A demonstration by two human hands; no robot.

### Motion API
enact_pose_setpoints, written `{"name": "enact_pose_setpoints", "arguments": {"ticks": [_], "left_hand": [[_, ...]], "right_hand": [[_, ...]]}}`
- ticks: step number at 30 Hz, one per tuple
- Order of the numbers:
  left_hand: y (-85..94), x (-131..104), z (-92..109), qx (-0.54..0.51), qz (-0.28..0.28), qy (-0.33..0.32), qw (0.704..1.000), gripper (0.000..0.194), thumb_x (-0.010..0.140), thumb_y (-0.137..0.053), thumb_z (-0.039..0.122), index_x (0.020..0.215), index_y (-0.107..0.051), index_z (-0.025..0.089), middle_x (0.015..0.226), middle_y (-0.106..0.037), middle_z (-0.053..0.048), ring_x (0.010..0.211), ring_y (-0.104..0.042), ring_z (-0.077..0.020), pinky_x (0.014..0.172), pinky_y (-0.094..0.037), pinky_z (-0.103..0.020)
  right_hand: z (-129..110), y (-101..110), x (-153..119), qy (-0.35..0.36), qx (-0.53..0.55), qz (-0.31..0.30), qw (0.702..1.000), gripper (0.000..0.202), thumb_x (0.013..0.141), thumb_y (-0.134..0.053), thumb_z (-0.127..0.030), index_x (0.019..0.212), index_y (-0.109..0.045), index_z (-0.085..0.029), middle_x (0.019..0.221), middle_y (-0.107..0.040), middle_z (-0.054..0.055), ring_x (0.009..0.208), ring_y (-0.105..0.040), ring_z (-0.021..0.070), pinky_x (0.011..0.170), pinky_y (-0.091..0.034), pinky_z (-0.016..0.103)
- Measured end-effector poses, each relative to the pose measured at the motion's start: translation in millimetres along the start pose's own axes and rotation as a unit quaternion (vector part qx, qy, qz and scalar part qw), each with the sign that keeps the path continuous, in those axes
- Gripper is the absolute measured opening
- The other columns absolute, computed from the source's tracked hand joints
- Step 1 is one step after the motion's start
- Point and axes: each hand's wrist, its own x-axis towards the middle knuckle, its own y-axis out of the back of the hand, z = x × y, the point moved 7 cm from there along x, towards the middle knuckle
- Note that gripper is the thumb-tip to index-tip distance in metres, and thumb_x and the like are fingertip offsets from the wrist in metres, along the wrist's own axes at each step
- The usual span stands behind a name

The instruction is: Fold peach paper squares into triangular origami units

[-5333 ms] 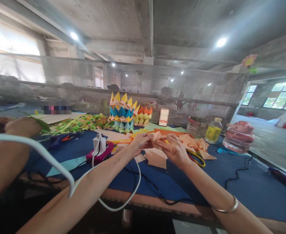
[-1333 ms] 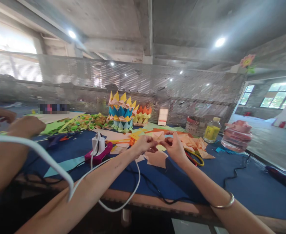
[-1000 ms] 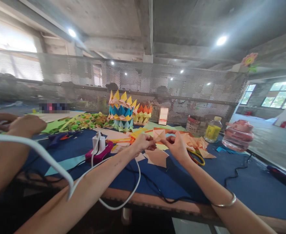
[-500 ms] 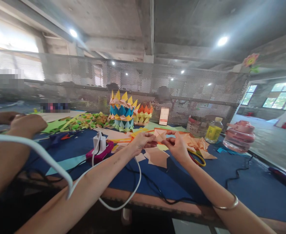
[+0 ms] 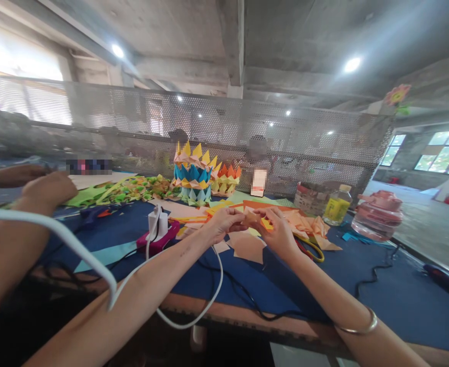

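Between my two hands, above the blue tabletop, is a small piece of folded orange paper (image 5: 250, 219). My left hand (image 5: 226, 223) pinches its left edge between thumb and fingers. The fingers of my right hand (image 5: 276, 229) are closed on its right side and hide part of it. Peach paper sheets (image 5: 247, 246) lie just below my hands. Crumpled orange paper pieces (image 5: 304, 222) are heaped right of my right hand, beside the yellow handle of a pair of scissors (image 5: 316, 251). Beyond my hands stands a tiered paper crown (image 5: 193, 178) with pointed blue, yellow and peach rows.
At left, a co-worker's hands (image 5: 48, 191) work near green paper scraps (image 5: 140, 189). A magenta power strip (image 5: 158, 239) with a white plug and white cable lies left of me. A yellow-labelled bottle (image 5: 337, 205) and pink jug (image 5: 377, 216) stand at right, before a perforated metal screen (image 5: 285, 127).
The orange paper has turned and folded smaller between my fingers, its flat face less visible. My right hand has shifted slightly. The co-worker's hands have moved a little.
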Motion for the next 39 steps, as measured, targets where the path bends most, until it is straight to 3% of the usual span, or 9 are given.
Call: {"name": "enact_pose_setpoints", "arguments": {"ticks": [4,10,16,21,39], "left_hand": [[-5.5,-4,0,0.018,-0.023,0.019,0.999,0.019,0.060,-0.074,0.023,0.066,-0.061,0.010,0.071,-0.065,-0.005,0.065,-0.062,-0.0119,0.072,-0.050,-0.027],[-10.4,-7,-4,0.028,-0.059,0.049,0.997,0.031,0.059,-0.074,0.036,0.073,-0.065,0.010,0.073,-0.067,-0.008,0.069,-0.064,-0.0148,0.068,-0.050,-0.025],[-9.0,-6,-6,0.025,-0.074,0.041,0.996,0.031,0.049,-0.080,0.028,0.071,-0.066,0.010,0.073,-0.067,-0.007,0.072,-0.064,-0.0146,0.072,-0.049,-0.024],[-6.4,-4,-7,0.024,-0.064,0.029,0.997,0.030,0.052,-0.079,0.030,0.070,-0.066,0.010,0.072,-0.068,-0.008,0.072,-0.064,-0.0152,0.072,-0.049,-0.026],[-9.2,-6,-3,-0.020,-0.043,0.029,0.998,0.011,0.062,-0.071,0.018,0.065,-0.062,0.010,0.066,-0.067,-0.006,0.062,-0.063,-0.0134,0.077,-0.049,-0.029]], "right_hand": [[0,-7,-1,0.013,0.004,-0.028,1.000,0.013,0.081,-0.054,-0.030,0.084,-0.062,-0.021,0.081,-0.058,0.005,0.082,-0.054,0.0200,0.074,-0.043,0.033],[9,-7,-2,-0.037,0.019,-0.021,0.999,0.013,0.082,-0.051,-0.029,0.079,-0.060,-0.020,0.076,-0.062,0.004,0.074,-0.056,0.0179,0.069,-0.043,0.030],[10,-5,-2,-0.065,0.021,-0.013,0.998,0.017,0.081,-0.049,-0.032,0.081,-0.060,-0.019,0.079,-0.065,0.005,0.071,-0.056,0.0172,0.066,-0.043,0.030],[10,-6,-3,-0.062,0.032,-0.011,0.997,0.018,0.081,-0.050,-0.034,0.081,-0.060,-0.019,0.078,-0.065,0.005,0.070,-0.057,0.0171,0.065,-0.044,0.029],[-5,1,-2,0.030,0.014,-0.003,0.999,0.019,0.082,-0.051,-0.028,0.086,-0.070,-0.027,0.082,-0.066,0.004,0.079,-0.058,0.0188,0.075,-0.045,0.034]]}}
